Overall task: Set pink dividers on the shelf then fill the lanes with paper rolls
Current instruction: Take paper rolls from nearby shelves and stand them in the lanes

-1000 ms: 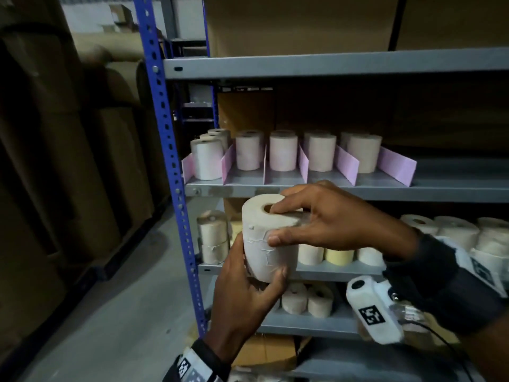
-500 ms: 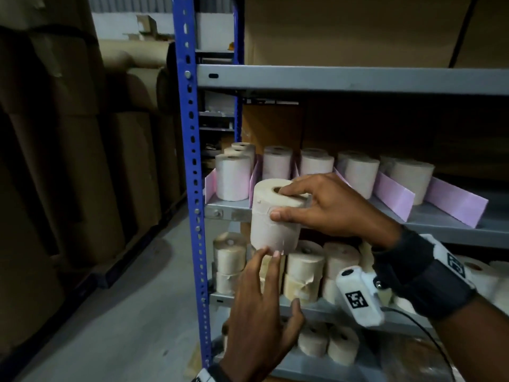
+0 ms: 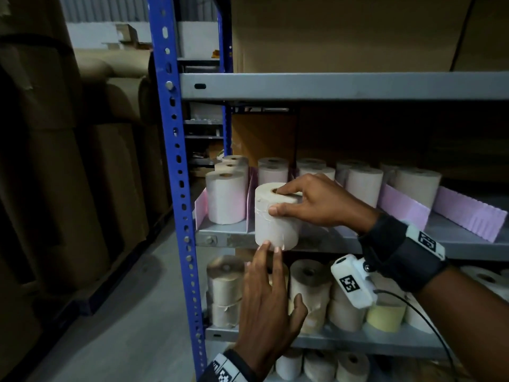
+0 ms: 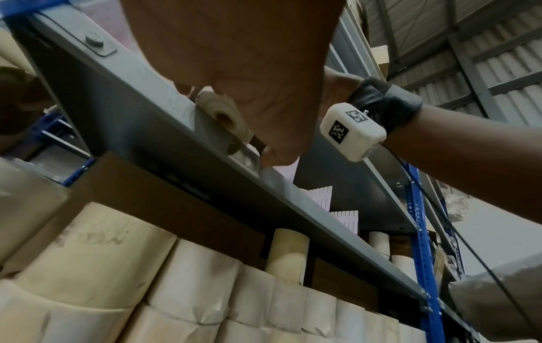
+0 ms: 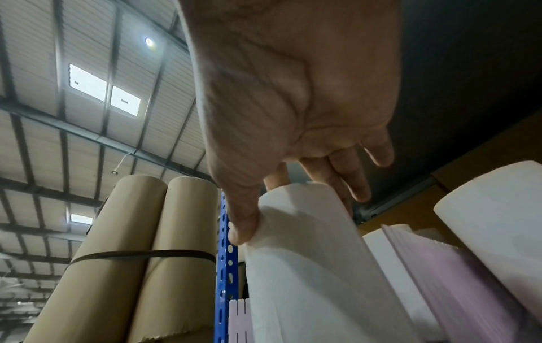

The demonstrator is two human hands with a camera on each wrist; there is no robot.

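My right hand (image 3: 286, 201) grips a white paper roll (image 3: 275, 224) from above, thumb on its side and fingers on its top. The roll stands upright at the front lip of the grey shelf (image 3: 344, 239), in front of the second lane from the left. My left hand (image 3: 275, 274) is under it, with straight fingertips touching its bottom edge. Pink dividers (image 3: 402, 209) split the shelf into lanes, each holding white rolls (image 3: 225, 199). From below, the roll's core (image 4: 224, 118) pokes past the shelf lip (image 4: 164, 139). My right hand's thumb (image 5: 243, 227) presses the roll (image 5: 308, 266) beside a pink divider (image 5: 457, 278).
A blue perforated upright (image 3: 176, 172) stands just left of the shelf. Lower shelves hold more paper rolls (image 3: 311, 288). A large cardboard box (image 3: 344, 34) fills the shelf above. Tall brown paper-wrapped rolls (image 3: 55, 161) line the left side, with grey floor (image 3: 124, 312) between.
My left hand let go of the roll and now only touches its bottom. My right hand has carried the roll up to the shelf's front edge.
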